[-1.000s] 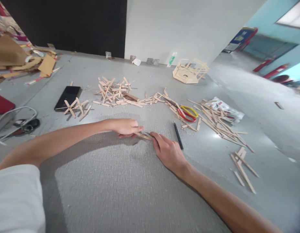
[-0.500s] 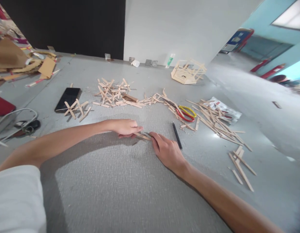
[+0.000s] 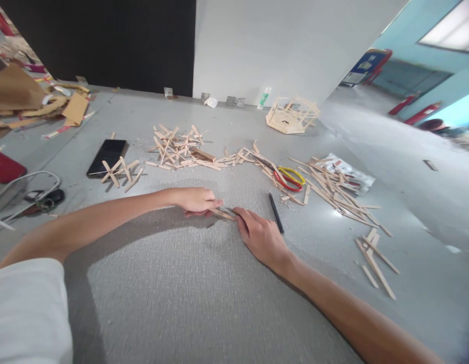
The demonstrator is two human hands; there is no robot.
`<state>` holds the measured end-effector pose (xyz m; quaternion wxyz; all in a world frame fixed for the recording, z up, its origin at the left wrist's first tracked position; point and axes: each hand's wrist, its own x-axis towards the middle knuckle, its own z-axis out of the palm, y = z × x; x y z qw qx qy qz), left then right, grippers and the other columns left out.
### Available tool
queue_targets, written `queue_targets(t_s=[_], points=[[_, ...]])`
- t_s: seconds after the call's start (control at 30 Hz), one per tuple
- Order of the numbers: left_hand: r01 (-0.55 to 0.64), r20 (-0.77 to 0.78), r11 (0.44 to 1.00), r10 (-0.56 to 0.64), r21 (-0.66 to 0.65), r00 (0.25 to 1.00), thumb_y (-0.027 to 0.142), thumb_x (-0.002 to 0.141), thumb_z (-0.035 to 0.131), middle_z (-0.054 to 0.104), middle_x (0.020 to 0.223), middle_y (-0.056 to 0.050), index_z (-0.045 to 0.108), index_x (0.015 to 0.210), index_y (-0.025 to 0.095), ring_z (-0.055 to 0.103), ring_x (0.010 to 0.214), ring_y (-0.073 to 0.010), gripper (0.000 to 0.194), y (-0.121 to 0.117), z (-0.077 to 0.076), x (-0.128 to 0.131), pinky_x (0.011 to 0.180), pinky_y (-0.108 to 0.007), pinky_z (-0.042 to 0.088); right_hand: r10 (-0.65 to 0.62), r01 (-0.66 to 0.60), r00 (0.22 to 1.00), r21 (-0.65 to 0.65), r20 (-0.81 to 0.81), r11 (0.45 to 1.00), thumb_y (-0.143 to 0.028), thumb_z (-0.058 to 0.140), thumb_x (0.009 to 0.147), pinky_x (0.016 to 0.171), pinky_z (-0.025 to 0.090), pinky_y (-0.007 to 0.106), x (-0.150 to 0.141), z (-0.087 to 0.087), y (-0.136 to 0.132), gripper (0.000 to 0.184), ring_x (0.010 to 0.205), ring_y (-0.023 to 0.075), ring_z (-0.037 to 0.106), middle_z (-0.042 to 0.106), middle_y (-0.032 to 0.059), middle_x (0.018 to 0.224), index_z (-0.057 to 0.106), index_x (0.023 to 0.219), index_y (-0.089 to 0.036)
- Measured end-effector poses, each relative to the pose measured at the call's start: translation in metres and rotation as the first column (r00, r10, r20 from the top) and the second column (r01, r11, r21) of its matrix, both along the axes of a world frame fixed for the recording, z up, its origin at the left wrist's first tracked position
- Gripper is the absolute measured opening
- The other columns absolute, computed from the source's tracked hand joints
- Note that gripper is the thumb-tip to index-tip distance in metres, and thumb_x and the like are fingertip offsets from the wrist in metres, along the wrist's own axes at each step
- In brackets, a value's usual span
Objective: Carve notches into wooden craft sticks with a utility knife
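Observation:
My left hand [image 3: 198,200] is closed on one end of a flat wooden craft stick [image 3: 224,215], which points right and slightly toward me. The stick's other end meets the fingers of my right hand [image 3: 261,237]. That hand is closed too, and from its fingertips a thin grey blade-like piece [image 3: 230,210] juts left, just above the stick. How much of it the fingers cover, I cannot tell. Right of my right hand, a black pen [image 3: 275,212] lies on the grey table [image 3: 189,298].
Loose craft sticks lie in piles at centre [image 3: 177,146] and right [image 3: 340,194]. Red-and-yellow-handled scissors [image 3: 289,179] rest among them. Left are a phone [image 3: 107,156] and a cable [image 3: 48,174]. A stick-built frame [image 3: 291,119] and a glue tube [image 3: 264,98] stand by the panel.
Both hands keep the same grip and nearly the same place. The view has shifted very slightly; nothing else has visibly moved.

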<state>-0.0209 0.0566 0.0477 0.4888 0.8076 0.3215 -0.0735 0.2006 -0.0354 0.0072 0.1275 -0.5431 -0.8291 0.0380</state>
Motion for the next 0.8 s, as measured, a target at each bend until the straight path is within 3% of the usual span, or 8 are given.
queue_targets(t_s=[0.33, 0.53, 0.8], points=[[0.011, -0.011, 1.000, -0.011, 0.024, 1.000, 0.047, 0.099, 0.031, 0.048, 0.039, 0.001, 0.053, 0.068, 0.015, 0.046, 0.034, -0.0106, 0.050, -0.0007, 0.0009, 0.0009, 0.050, -0.022, 0.042, 0.011, -0.011, 1.000, 0.008, -0.014, 1.000, -0.026, 0.039, 0.099, 0.060, 0.042, 0.024, 0.0005, -0.0001, 0.0003, 0.027, 0.077, 0.0166, 0.068, 0.072, 0.0064, 0.099, 0.059, 0.117, -0.019], [0.057, -0.021, 0.997, -0.056, 0.047, 0.998, 0.047, 0.097, 0.037, 0.049, 0.040, 0.001, 0.053, 0.067, 0.016, 0.046, 0.035, -0.0106, 0.046, -0.0006, 0.0043, 0.0003, 0.049, -0.022, 0.040, 0.080, -0.085, 0.993, 0.056, 0.082, 0.995, -0.030, 0.033, 0.102, 0.054, 0.038, 0.023, 0.0035, -0.0039, -0.0005, 0.034, 0.070, 0.0157, 0.067, 0.071, 0.0074, 0.094, 0.059, 0.119, -0.017], [0.051, 0.008, 0.999, -0.051, -0.019, 0.999, 0.044, 0.100, 0.028, 0.051, 0.042, 0.000, 0.054, 0.067, 0.015, 0.049, 0.039, -0.0118, 0.051, 0.0018, 0.0026, -0.0024, 0.056, -0.024, 0.045, 0.082, -0.089, 0.993, 0.076, 0.089, 0.993, -0.029, 0.030, 0.102, 0.053, 0.038, 0.024, 0.0035, -0.0048, -0.0007, 0.037, 0.068, 0.0150, 0.066, 0.071, 0.0083, 0.092, 0.060, 0.119, -0.016]])
